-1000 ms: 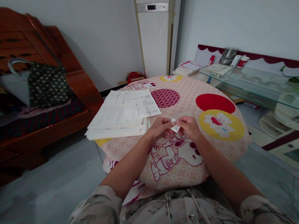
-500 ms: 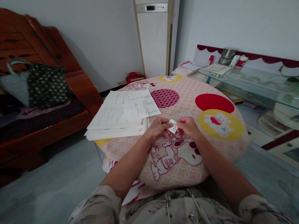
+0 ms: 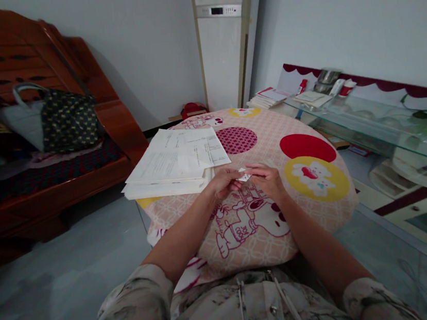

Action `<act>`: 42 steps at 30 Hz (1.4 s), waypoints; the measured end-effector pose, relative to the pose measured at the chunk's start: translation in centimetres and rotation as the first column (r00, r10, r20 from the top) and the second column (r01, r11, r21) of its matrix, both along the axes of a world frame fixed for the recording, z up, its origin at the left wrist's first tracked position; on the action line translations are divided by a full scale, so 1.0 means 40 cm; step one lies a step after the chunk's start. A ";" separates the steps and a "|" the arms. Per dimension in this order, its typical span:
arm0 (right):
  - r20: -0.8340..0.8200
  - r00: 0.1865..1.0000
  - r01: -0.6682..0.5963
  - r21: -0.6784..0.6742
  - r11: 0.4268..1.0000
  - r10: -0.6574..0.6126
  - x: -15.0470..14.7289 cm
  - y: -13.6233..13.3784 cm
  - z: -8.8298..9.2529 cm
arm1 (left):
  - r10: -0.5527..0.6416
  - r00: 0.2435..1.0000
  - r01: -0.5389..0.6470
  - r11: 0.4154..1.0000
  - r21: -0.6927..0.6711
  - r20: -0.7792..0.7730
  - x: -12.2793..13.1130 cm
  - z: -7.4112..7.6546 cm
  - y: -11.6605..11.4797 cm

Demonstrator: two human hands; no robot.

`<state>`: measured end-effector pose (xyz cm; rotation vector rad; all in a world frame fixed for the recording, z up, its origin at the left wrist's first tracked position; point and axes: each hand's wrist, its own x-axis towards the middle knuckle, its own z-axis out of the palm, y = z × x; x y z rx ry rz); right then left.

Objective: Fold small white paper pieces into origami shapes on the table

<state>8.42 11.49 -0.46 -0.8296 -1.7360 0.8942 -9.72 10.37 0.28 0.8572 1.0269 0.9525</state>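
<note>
- A small piece of paper [image 3: 244, 175] is being held between the two hands, over the near half of the counter [image 3: 268, 148]; whether the hands are also being rested there cannot be told.
- Its left side is being pinched by the left hand [image 3: 224, 182], the grip being closed to the paper's thickness.
- Its right side is being pinched by the right hand [image 3: 265, 178], with an equally narrow grip; the fingers are being laid partly over it.
- The hands are being kept close together, presumably because so little edge is being offered.
- A stack of papers [image 3: 170, 160] is being supported just beyond the left hand, probably to be kept within reach yet aside.
- The counter is being covered by a patterned cloth [image 3: 271, 124], likely for protection.
</note>
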 end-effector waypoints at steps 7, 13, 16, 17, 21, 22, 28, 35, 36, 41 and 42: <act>-0.188 0.973 0.041 -0.437 0.899 -0.135 -0.008 0.011 -0.015 | 0.146 0.988 -0.155 0.970 0.188 0.060 0.021 0.011 -0.014; -0.210 0.975 -0.059 -0.542 0.838 -0.067 -0.015 0.000 -0.006 | 0.081 0.997 -0.075 0.971 0.229 -0.014 0.019 -0.020 -0.005; -0.226 0.972 -0.075 -0.545 0.835 -0.060 -0.016 -0.006 -0.003 | 0.106 0.994 -0.099 0.973 0.208 -0.022 0.023 -0.031 -0.001; -0.230 0.972 -0.081 -0.544 0.835 -0.056 -0.016 -0.007 -0.002 | 0.112 0.993 -0.105 0.974 0.200 -0.027 0.025 -0.032 -0.001; -0.240 0.970 -0.094 -0.535 0.839 -0.044 -0.017 -0.008 -0.004 | 0.133 0.991 -0.127 0.974 0.189 -0.016 0.031 -0.028 -0.004; -0.245 0.969 -0.097 -0.536 0.838 -0.044 -0.017 -0.007 -0.005 | 0.138 0.990 -0.136 0.973 0.188 0.005 0.031 -0.025 -0.005; -0.366 0.928 -0.155 -0.546 0.824 -0.068 -0.014 -0.001 -0.012 | 0.182 0.976 -0.198 0.969 0.149 0.119 0.028 -0.008 -0.005; -0.391 0.919 -0.170 -0.506 0.846 -0.049 -0.015 -0.001 -0.014 | 0.207 0.970 -0.221 0.969 0.107 0.128 0.024 0.003 -0.010; -0.384 0.921 -0.155 -0.497 0.854 -0.057 -0.016 -0.001 -0.014 | 0.198 0.970 -0.213 0.972 0.103 0.137 0.023 0.004 -0.010; -0.309 0.946 -0.045 -0.435 0.899 -0.102 -0.015 0.000 -0.015 | 0.131 0.976 -0.151 0.983 0.105 0.171 0.017 0.002 -0.010; -0.298 0.949 -0.036 -0.413 0.910 -0.098 -0.014 0.000 -0.015 | 0.121 0.982 -0.137 0.985 0.105 0.146 0.018 0.000 -0.010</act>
